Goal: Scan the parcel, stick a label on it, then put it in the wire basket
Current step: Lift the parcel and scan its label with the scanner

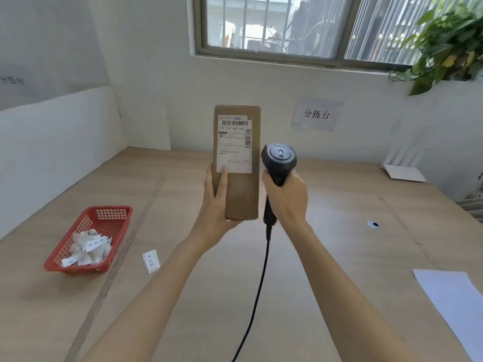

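Paper slips, perhaps labels, fill red basket on table.

- We saw a bright, evenly lit room, with daylight coming through the window at the top.
- Shadows on the surface were soft and faint.
- The view outside looked washed out and hazy.
- The wide lens bent straight lines near the edges, most clearly along the left wall.
- Fine print on the parcel label was too soft to read fully.
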### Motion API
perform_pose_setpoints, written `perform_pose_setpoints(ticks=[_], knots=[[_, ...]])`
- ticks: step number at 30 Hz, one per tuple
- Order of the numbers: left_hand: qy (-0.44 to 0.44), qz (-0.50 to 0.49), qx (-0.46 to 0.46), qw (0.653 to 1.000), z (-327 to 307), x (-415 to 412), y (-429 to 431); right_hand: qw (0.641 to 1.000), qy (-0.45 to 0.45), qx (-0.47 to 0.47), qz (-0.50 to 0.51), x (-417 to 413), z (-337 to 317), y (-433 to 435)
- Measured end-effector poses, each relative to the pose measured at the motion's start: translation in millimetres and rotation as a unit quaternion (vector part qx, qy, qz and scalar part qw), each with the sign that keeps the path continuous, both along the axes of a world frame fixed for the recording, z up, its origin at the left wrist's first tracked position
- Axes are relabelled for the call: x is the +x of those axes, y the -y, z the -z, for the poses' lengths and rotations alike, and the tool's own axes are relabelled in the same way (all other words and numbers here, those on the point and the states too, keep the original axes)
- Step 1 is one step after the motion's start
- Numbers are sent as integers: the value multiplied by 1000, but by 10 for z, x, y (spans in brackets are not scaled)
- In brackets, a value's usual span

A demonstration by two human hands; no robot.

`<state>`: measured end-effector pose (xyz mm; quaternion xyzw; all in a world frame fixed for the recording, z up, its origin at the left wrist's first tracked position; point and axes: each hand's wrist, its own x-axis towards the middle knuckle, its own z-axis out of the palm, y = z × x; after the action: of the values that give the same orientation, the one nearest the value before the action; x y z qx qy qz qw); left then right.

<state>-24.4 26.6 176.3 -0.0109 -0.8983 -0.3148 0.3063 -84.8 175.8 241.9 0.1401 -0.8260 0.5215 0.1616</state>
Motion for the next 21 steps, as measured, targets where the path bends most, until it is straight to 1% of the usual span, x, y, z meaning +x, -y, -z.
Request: perform_pose_setpoints(ticks=[3, 9, 16, 21], knots=[[31, -1, 21, 999, 293, 49, 35, 998, 65, 23, -8, 7, 340, 1], [116, -4, 87, 989, 922, 155, -11, 977, 201, 18, -64, 72, 1095, -7], [213, 1, 107, 971, 1606, 261, -107, 952, 289, 61, -74, 142, 1763, -104], [285, 35, 153, 946, 1994, 413, -213, 932, 342, 93, -70, 252, 2191, -228]])
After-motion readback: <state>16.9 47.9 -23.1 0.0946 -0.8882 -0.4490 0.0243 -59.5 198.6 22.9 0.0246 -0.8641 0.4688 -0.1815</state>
